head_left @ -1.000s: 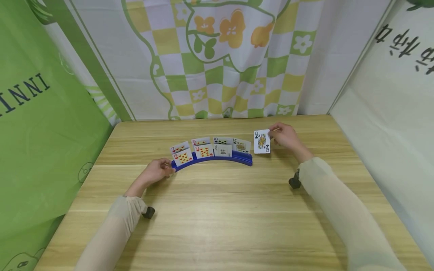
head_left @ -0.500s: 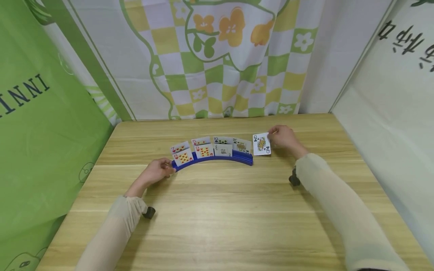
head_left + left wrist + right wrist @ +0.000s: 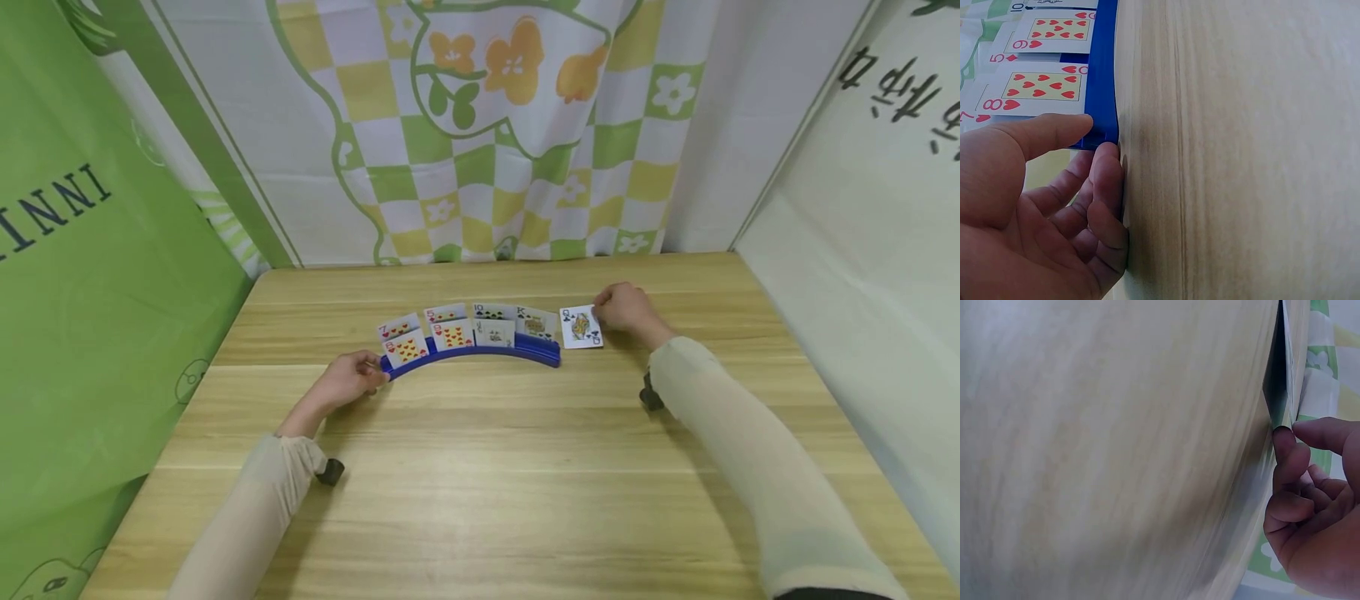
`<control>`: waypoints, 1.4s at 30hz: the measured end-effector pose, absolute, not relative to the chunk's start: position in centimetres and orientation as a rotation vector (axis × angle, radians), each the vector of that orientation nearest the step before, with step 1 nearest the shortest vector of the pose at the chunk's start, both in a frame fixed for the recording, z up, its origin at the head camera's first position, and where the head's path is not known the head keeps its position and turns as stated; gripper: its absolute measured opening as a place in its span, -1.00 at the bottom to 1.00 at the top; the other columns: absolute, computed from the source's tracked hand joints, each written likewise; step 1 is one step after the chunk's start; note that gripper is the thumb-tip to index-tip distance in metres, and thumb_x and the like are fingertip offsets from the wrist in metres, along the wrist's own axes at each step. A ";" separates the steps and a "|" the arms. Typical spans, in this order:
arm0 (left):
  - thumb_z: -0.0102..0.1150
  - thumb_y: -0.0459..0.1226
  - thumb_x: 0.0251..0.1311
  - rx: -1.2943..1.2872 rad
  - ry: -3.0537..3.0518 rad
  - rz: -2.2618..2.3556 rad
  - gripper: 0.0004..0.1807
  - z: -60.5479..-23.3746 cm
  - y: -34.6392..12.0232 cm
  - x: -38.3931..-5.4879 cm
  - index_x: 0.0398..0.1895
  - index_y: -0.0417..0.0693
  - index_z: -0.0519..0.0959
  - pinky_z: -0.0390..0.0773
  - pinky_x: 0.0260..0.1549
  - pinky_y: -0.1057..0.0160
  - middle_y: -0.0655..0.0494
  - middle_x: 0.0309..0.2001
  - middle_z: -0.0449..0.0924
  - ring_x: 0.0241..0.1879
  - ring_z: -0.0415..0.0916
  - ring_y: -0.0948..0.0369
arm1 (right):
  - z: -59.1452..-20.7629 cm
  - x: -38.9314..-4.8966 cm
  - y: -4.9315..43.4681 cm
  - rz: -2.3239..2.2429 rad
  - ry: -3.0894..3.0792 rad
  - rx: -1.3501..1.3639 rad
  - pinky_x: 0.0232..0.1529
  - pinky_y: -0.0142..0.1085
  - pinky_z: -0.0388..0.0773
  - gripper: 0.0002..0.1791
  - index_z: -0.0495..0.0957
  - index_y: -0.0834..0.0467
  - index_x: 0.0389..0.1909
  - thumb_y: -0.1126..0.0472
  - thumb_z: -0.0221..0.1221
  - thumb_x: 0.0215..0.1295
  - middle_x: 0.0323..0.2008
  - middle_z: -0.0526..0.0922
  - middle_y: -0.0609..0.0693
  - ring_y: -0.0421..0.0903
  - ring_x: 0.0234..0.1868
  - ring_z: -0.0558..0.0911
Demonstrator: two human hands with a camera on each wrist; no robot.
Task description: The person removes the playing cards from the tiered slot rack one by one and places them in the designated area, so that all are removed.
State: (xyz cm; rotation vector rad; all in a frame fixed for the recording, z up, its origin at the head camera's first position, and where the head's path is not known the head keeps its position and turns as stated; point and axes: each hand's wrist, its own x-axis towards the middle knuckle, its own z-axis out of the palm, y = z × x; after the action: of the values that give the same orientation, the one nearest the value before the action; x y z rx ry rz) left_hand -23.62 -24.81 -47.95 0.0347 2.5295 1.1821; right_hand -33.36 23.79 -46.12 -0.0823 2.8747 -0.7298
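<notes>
A curved blue card holder (image 3: 537,348) stands on the table with playing cards upright in two rows. At its left end my left hand (image 3: 345,380) pinches the holder; in the left wrist view the thumb (image 3: 1075,130) lies on top and a fingertip sits at the end. Cards in front include the eight of hearts (image 3: 1041,89) and nine of hearts (image 3: 1057,30); a black king (image 3: 536,322) is at the back right. Beyond the right end, my right hand (image 3: 628,308) pinches a queen of clubs (image 3: 581,327) by its right edge, face toward me.
The wooden table (image 3: 480,467) runs back to a checked curtain (image 3: 495,167). A green cloth (image 3: 97,292) hangs at the left, a white one (image 3: 847,250) at the right. Both wrists carry black devices.
My right hand has come slightly down toward the front with the queen of clubs, which has turned a little. My left hand and the holder have stayed in place.
</notes>
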 end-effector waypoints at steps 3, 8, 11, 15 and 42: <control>0.23 -0.23 0.29 0.037 2.537 1.168 -0.55 -47.9 -24.9 -23.6 0.14 -0.31 0.46 0.57 -0.34 0.27 -0.13 -0.14 0.63 -0.35 0.60 0.17 | -46.0 -33.2 23.8 -0.722 2.878 -0.081 0.17 0.10 0.43 -0.67 0.61 0.31 -0.02 0.15 0.14 0.35 0.00 0.66 0.31 0.27 0.02 0.57; 0.23 -0.22 0.29 0.055 2.540 1.174 -0.56 -47.9 -24.9 -23.6 0.12 -0.31 0.46 0.56 -0.34 0.26 -0.11 -0.16 0.63 -0.36 0.59 0.18 | -45.8 -32.9 24.1 -0.713 2.907 -0.108 0.11 0.07 0.48 -0.69 0.63 0.32 -0.11 0.18 0.13 0.30 -0.07 0.69 0.29 0.26 -0.03 0.60; 0.22 -0.22 0.29 0.060 2.542 1.173 -0.58 -48.0 -24.9 -23.6 0.11 -0.30 0.47 0.55 -0.34 0.26 -0.09 -0.18 0.64 -0.36 0.59 0.19 | -45.7 -32.7 24.1 -0.722 2.919 -0.123 0.07 0.05 0.49 -0.71 0.64 0.31 -0.16 0.19 0.12 0.26 -0.12 0.70 0.27 0.24 -0.07 0.61; 0.22 -0.21 0.29 0.057 2.552 1.155 -0.58 -48.1 -24.9 -23.6 0.11 -0.29 0.47 0.55 -0.33 0.26 -0.09 -0.17 0.64 -0.35 0.58 0.18 | -45.6 -32.4 24.2 -0.759 2.905 -0.113 0.05 0.01 0.49 -0.70 0.64 0.30 -0.14 0.18 0.13 0.25 -0.12 0.70 0.26 0.20 -0.08 0.60; 0.24 -0.22 0.28 0.047 2.555 1.148 -0.55 -48.0 -24.7 -23.4 0.14 -0.30 0.46 0.56 -0.32 0.26 -0.12 -0.14 0.63 -0.33 0.59 0.16 | -45.3 -31.3 25.2 -1.083 2.745 -0.027 -0.27 -0.30 0.52 -0.65 0.57 0.25 0.04 0.08 0.10 0.42 -0.05 0.68 0.24 -0.04 -0.27 0.64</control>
State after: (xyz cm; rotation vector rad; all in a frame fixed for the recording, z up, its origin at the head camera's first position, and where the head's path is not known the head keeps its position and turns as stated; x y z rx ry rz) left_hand -23.44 -24.73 -47.97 0.0465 2.5548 1.1479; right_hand -31.32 25.25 -45.29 -0.0275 2.7446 -1.0830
